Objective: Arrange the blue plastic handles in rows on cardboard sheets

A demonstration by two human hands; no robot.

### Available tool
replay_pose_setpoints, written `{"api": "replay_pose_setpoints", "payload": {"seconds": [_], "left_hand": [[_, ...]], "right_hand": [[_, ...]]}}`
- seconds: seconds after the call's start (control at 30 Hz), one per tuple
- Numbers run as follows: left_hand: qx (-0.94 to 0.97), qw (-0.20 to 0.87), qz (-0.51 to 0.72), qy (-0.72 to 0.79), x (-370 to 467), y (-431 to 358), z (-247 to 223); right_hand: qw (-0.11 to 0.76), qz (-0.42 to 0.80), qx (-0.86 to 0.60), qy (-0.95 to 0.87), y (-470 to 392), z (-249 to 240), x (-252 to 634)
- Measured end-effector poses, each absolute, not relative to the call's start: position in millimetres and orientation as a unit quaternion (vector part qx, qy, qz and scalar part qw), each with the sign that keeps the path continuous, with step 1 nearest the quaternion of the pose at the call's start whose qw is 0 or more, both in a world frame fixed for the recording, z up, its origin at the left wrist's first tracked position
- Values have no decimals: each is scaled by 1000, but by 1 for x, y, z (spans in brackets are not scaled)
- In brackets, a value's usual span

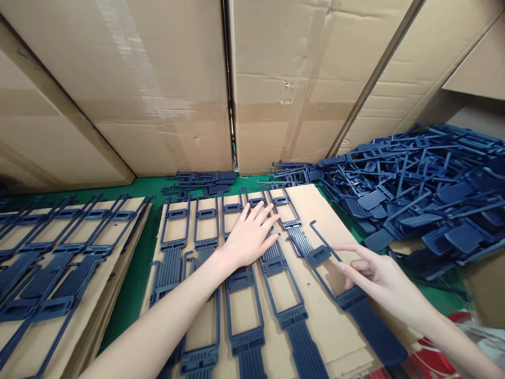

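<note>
My left hand lies flat with its fingers spread over the far ends of several dark blue plastic frames laid in rows on a cardboard sheet. One frame in the row, with a ribbed paddle, runs toward me below that hand. At the right, my right hand pinches the side rail of another dark blue plastic frame between thumb and index finger. This frame lies aslant at the sheet's right side, its flat paddle end toward me. Its crossbar touches or overlaps the neighbouring frame's paddle.
A large tangled heap of similar dark blue frames sits at the right. Smaller piles lie along the back on a green surface. Another stack of cardboard with frames is at the left. Tall cardboard boxes stand behind.
</note>
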State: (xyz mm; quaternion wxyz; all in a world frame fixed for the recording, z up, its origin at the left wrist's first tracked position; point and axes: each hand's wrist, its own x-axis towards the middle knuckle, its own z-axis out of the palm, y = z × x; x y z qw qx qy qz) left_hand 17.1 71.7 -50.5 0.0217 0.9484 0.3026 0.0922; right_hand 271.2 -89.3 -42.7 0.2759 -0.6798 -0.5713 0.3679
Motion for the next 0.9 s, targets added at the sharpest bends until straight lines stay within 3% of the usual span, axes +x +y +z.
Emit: {"api": "replay_pose_setpoints", "payload": {"seconds": [0.27,0.4,0.9], "left_hand": [[947,30,102,302,17,72,-51],[948,23,98,302,17,72,-51],[948,23,108,298,18,71,-50]], "right_hand": [[236,418,-672,-564,-89,-44,254],[216,379,-672,-599,-89,-44,250],[230,381,-690,-572,-92,-50,234]]}}
